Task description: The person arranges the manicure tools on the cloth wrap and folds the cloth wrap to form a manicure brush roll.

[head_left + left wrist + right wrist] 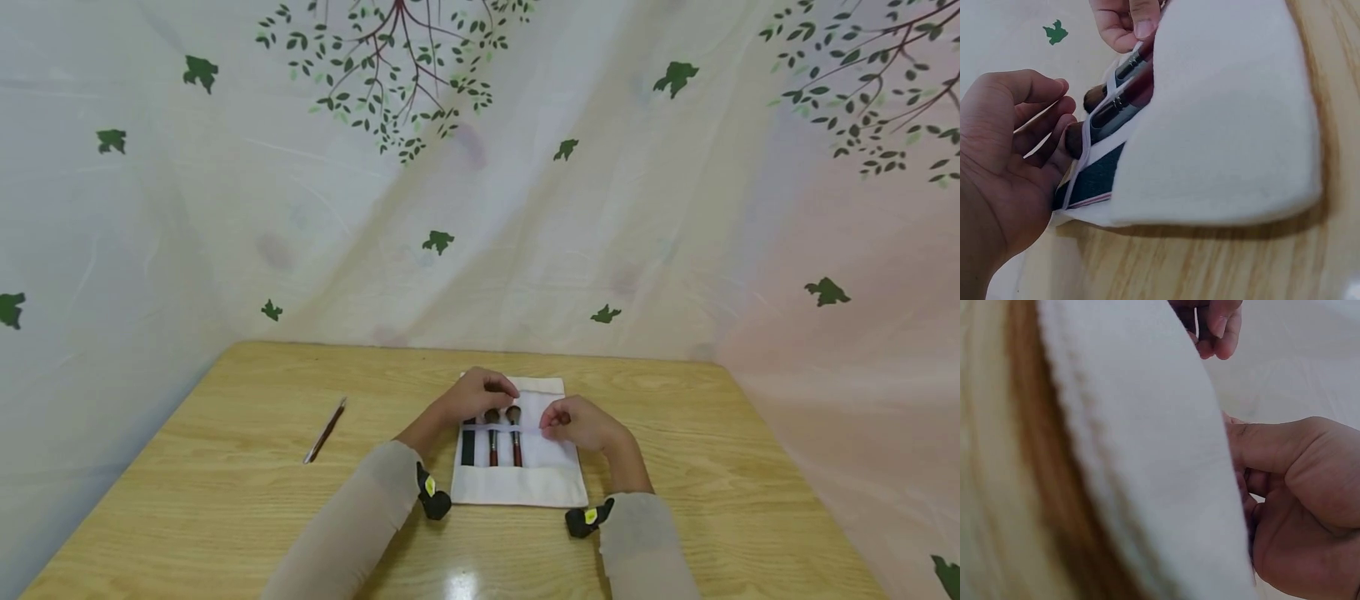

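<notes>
White fabric roll: on pale wooden tabletop, near its back edge
Left hand: loose curl by two red-handled, brown-tipped brushes
Right hand: pinching thin white elastic strap
Wiggle room: decent gap left to slim dark-red stick

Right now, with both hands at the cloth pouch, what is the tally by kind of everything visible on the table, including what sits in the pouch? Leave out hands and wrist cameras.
Cloth pouch: 1
Brushes in the pouch: 2
Dark flat piece in the pouch, exact kind unclear: 1
Slim pen-like item outside the pouch: 1
Total visible: 5
</notes>
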A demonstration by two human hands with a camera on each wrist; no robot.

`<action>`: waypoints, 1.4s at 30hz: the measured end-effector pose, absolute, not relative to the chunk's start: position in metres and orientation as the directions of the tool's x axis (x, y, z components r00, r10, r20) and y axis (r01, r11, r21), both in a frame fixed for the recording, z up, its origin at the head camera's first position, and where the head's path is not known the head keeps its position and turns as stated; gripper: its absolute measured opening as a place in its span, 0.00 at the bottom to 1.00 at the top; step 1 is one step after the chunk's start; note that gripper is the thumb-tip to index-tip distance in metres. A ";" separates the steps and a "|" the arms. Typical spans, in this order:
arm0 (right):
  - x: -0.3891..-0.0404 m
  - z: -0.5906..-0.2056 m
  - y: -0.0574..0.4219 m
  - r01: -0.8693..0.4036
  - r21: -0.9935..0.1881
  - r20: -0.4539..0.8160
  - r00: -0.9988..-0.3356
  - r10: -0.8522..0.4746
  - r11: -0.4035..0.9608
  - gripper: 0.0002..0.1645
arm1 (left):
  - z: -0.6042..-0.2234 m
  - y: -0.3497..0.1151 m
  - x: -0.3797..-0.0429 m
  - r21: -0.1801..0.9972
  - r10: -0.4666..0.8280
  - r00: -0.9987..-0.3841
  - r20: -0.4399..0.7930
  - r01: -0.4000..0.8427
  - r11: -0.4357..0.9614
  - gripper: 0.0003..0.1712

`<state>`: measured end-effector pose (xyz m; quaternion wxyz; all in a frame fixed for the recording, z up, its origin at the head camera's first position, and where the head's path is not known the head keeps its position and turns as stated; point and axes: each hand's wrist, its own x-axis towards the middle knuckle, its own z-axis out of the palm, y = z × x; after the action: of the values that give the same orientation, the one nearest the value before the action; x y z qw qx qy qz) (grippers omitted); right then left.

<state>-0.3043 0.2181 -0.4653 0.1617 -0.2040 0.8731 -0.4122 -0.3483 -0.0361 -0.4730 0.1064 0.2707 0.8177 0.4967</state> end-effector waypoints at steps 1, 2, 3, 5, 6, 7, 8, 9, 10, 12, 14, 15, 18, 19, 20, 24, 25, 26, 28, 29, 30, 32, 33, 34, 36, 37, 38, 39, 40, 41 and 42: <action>-0.304 -0.465 0.218 -0.225 -0.786 -0.113 -0.863 -0.492 0.576 0.01 | -0.472 -0.037 -0.348 0.873 0.549 -0.829 0.104 0.341 0.350 0.10; -0.304 -0.464 0.218 -0.231 -0.784 -0.110 -0.861 -0.496 0.576 0.02 | -0.470 -0.037 -0.348 0.874 0.548 -0.829 0.111 0.344 0.343 0.10; -0.304 -0.464 0.218 -0.237 -0.784 -0.107 -0.859 -0.501 0.574 0.04 | -0.468 -0.038 -0.348 0.875 0.548 -0.828 0.119 0.349 0.336 0.10; -0.304 -0.465 0.218 -0.249 -0.785 -0.101 -0.852 -0.514 0.567 0.05 | -0.464 -0.041 -0.347 0.871 0.546 -0.827 0.137 0.363 0.331 0.11; -0.305 -0.465 0.218 -0.255 -0.787 -0.097 -0.848 -0.521 0.562 0.05 | -0.463 -0.043 -0.347 0.869 0.544 -0.827 0.143 0.368 0.331 0.11; -0.305 -0.466 0.219 -0.261 -0.786 -0.094 -0.845 -0.526 0.560 0.05 | -0.461 -0.046 -0.347 0.866 0.543 -0.827 0.144 0.371 0.334 0.11; -0.305 -0.466 0.219 -0.266 -0.788 -0.091 -0.842 -0.532 0.555 0.05 | -0.460 -0.049 -0.347 0.864 0.541 -0.829 0.144 0.372 0.340 0.11; -0.305 -0.466 0.219 -0.269 -0.791 -0.088 -0.839 -0.537 0.549 0.04 | -0.460 -0.053 -0.347 0.861 0.540 -0.829 0.147 0.375 0.343 0.12; -0.305 -0.466 0.219 -0.273 -0.793 -0.084 -0.836 -0.542 0.544 0.04 | -0.460 -0.057 -0.347 0.861 0.539 -0.830 0.148 0.376 0.343 0.12; -0.305 -0.467 0.219 -0.273 -0.798 -0.081 -0.834 -0.546 0.536 0.04 | -0.460 -0.066 -0.346 0.864 0.530 -0.836 0.144 0.367 0.344 0.11; -0.305 -0.467 0.219 -0.273 -0.802 -0.079 -0.833 -0.547 0.532 0.04 | -0.459 -0.075 -0.346 0.868 0.519 -0.842 0.145 0.360 0.342 0.12; -0.305 -0.467 0.219 -0.276 -0.802 -0.077 -0.832 -0.549 0.530 0.04 | -0.459 -0.080 -0.346 0.870 0.513 -0.846 0.145 0.356 0.340 0.12; -0.305 -0.468 0.219 -0.270 -0.802 -0.080 -0.835 -0.545 0.532 0.03 | -0.458 -0.094 -0.345 0.876 0.492 -0.858 0.145 0.343 0.339 0.13; -0.305 -0.468 0.219 -0.270 -0.802 -0.080 -0.836 -0.543 0.533 0.03 | -0.456 -0.098 -0.346 0.878 0.487 -0.861 0.146 0.340 0.338 0.13; -0.305 -0.468 0.219 -0.268 -0.803 -0.080 -0.837 -0.542 0.533 0.03 | -0.455 -0.102 -0.346 0.877 0.483 -0.864 0.146 0.339 0.341 0.13; -0.304 -0.467 0.218 -0.252 -0.807 -0.083 -0.846 -0.526 0.533 0.06 | -0.449 -0.121 -0.345 0.876 0.468 -0.872 0.143 0.332 0.351 0.13; -0.304 -0.467 0.218 -0.249 -0.808 -0.084 -0.849 -0.522 0.534 0.06 | -0.448 -0.126 -0.345 0.873 0.463 -0.875 0.144 0.332 0.357 0.13; -0.303 -0.467 0.217 -0.247 -0.807 -0.084 -0.851 -0.518 0.536 0.07 | -0.448 -0.131 -0.344 0.872 0.458 -0.878 0.141 0.329 0.363 0.13; -0.303 -0.467 0.217 -0.234 -0.808 -0.091 -0.857 -0.507 0.541 0.08 | -0.448 -0.141 -0.344 0.865 0.446 -0.884 0.142 0.330 0.378 0.13; -0.303 -0.467 0.216 -0.229 -0.808 -0.095 -0.859 -0.504 0.543 0.07 | -0.448 -0.146 -0.343 0.862 0.442 -0.886 0.139 0.328 0.387 0.13; -0.303 -0.467 0.216 -0.224 -0.808 -0.099 -0.860 -0.500 0.545 0.07 | -0.448 -0.152 -0.343 0.860 0.438 -0.889 0.134 0.324 0.393 0.13; -0.304 -0.468 0.216 -0.219 -0.809 -0.103 -0.861 -0.498 0.545 0.05 | -0.450 -0.162 -0.343 0.854 0.425 -0.896 0.127 0.317 0.414 0.14; -0.304 -0.468 0.216 -0.218 -0.808 -0.104 -0.861 -0.497 0.547 0.04 | -0.450 -0.167 -0.343 0.850 0.420 -0.899 0.126 0.316 0.421 0.14; -0.304 -0.469 0.216 -0.220 -0.807 -0.103 -0.861 -0.498 0.548 0.03 | -0.451 -0.172 -0.342 0.851 0.414 -0.902 0.123 0.311 0.423 0.15; -0.305 -0.470 0.217 -0.227 -0.808 -0.097 -0.859 -0.503 0.543 0.03 | -0.451 -0.182 -0.342 0.852 0.401 -0.908 0.124 0.304 0.426 0.15; -0.305 -0.470 0.217 -0.230 -0.810 -0.094 -0.857 -0.506 0.540 0.03 | -0.447 -0.185 -0.339 0.855 0.395 -0.910 0.124 0.300 0.424 0.15; -0.305 -0.471 0.217 -0.231 -0.812 -0.091 -0.856 -0.508 0.536 0.03 | -0.447 -0.189 -0.338 0.851 0.391 -0.910 0.134 0.308 0.426 0.14; -0.305 -0.470 0.217 -0.230 -0.815 -0.091 -0.856 -0.509 0.532 0.03 | -0.447 -0.193 -0.338 0.849 0.387 -0.912 0.133 0.306 0.431 0.15; -0.305 -0.471 0.217 -0.229 -0.819 -0.090 -0.855 -0.511 0.527 0.03 | -0.446 -0.197 -0.336 0.842 0.383 -0.913 0.137 0.311 0.440 0.15; -0.305 -0.470 0.217 -0.227 -0.822 -0.089 -0.854 -0.513 0.522 0.03 | -0.446 -0.201 -0.335 0.834 0.381 -0.914 0.140 0.316 0.452 0.15; -0.305 -0.470 0.218 -0.223 -0.826 -0.091 -0.854 -0.512 0.518 0.03 | -0.445 -0.205 -0.335 0.826 0.378 -0.915 0.142 0.320 0.464 0.15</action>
<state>-0.3052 0.2176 -0.4699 0.1638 -0.2148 0.8557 -0.4415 -0.3346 -0.2047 -0.4454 0.0305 0.2041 0.8551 0.4756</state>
